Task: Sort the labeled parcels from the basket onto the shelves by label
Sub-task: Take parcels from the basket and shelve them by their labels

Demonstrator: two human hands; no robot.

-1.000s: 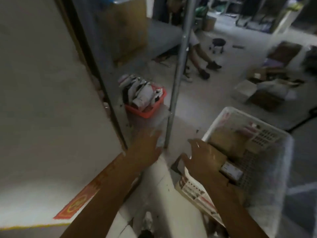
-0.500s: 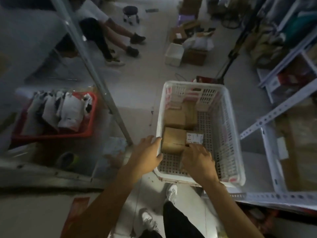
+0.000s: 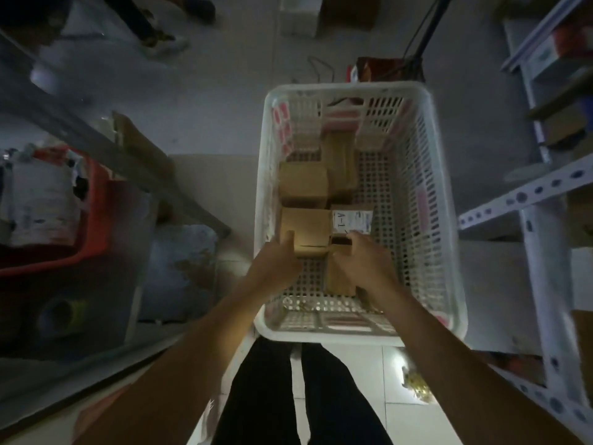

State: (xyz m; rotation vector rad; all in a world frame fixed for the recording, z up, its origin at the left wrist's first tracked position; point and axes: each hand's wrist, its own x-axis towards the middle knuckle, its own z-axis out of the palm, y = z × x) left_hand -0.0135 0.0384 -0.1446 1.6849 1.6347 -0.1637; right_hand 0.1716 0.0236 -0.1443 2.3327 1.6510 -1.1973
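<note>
Reaching: both hands are going into a white basket (image 3: 426, 200) on the floor.
Left hand (image 3: 278, 264): fingers are curling around the near left edge of a brown box (image 3: 306, 231).
Right hand (image 3: 364, 261): fingers are bending over a labelled parcel (image 3: 352, 221) marked A-1.
Parcels: all are lying inside the basket.
Shelves (image 3: 526, 200): standing right.

Pale tiled floor (image 3: 224, 101) carrying a white perforated basket (image 3: 426, 200) at centre. Left: a metal shelf (image 3: 179, 284) holding a red crate (image 3: 96, 200) of white bagged parcels. Right: a white perforated-angle shelf (image 3: 542, 284). Far edge of floor: a white box (image 3: 300, 14) beside a brown carton (image 3: 349, 11).
</note>
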